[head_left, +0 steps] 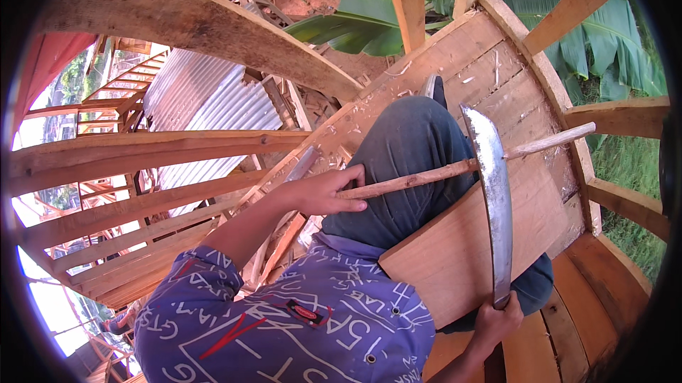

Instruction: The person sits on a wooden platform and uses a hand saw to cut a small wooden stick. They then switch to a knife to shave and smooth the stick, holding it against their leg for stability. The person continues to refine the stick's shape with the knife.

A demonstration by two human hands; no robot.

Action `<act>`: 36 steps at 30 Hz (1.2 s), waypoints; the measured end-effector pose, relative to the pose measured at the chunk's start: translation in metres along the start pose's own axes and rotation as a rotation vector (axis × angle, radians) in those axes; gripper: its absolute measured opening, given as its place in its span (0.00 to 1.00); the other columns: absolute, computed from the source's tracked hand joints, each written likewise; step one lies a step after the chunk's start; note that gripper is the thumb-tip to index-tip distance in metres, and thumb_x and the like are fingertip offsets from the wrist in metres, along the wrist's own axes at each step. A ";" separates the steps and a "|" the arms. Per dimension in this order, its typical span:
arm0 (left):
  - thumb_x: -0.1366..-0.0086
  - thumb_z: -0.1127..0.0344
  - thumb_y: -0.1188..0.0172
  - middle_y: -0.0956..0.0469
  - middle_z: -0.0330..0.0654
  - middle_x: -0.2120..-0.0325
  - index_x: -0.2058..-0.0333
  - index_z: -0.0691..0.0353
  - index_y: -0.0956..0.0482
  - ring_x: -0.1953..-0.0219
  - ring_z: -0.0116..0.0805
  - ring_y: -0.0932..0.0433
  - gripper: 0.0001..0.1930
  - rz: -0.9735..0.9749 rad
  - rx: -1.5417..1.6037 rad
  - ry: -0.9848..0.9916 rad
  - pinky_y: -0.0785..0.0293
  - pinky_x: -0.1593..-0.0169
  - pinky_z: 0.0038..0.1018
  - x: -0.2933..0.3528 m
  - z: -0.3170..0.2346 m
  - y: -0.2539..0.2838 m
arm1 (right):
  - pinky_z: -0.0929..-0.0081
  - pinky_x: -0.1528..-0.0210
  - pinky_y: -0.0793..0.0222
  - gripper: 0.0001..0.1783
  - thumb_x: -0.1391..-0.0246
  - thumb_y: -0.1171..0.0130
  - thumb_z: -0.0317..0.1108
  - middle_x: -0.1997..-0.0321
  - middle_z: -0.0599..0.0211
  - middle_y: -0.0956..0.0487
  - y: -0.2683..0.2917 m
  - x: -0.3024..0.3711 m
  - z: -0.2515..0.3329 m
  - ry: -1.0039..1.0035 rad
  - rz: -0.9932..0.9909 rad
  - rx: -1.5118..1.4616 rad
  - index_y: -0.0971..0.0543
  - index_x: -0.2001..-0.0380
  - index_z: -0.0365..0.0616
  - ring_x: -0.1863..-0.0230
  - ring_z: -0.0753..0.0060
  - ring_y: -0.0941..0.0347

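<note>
A thin wooden stick [412,182] runs slantwise across my raised knee, with its left end in my left hand [328,191], whose fingers are closed round it. My right hand [496,320] grips a machete [492,205] by its handle, low on the right. The long, slightly curved blade points away from me, and its edge meets the stick just beyond my knee. Bark shows on the stick's near part; past the blade it looks paler. A flat wooden board [455,251] lies tilted across my lap beneath the blade and stick.
I sit on a plank platform [490,74] strewn with shavings, edged by a curved wooden rim. Upright posts [405,6] and long slanting beams [156,152] surround me. Left, below, lies corrugated metal sheeting [206,99]. Banana leaves [355,6] hang beyond the far edge.
</note>
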State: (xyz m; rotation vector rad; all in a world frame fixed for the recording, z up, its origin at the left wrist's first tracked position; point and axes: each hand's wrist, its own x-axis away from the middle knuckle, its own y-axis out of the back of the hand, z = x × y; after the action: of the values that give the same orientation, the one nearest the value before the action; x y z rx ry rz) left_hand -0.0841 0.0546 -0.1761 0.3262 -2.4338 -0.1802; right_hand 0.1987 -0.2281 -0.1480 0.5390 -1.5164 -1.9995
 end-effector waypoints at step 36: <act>0.38 0.49 0.44 0.29 0.42 0.77 0.63 0.61 0.37 0.75 0.30 0.27 0.21 0.005 -0.014 0.014 0.33 0.70 0.29 -0.002 0.005 0.001 | 0.59 0.81 0.47 0.09 0.67 0.44 0.24 0.86 0.51 0.35 0.016 -0.013 -0.022 0.106 -0.061 0.145 0.35 0.84 0.38 0.84 0.49 0.38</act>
State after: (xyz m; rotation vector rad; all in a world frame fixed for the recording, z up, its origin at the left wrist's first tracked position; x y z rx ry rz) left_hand -0.0861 0.0560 -0.1807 0.3141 -2.4181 -0.1923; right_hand 0.2251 -0.2390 -0.1387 0.7476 -1.6047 -1.8833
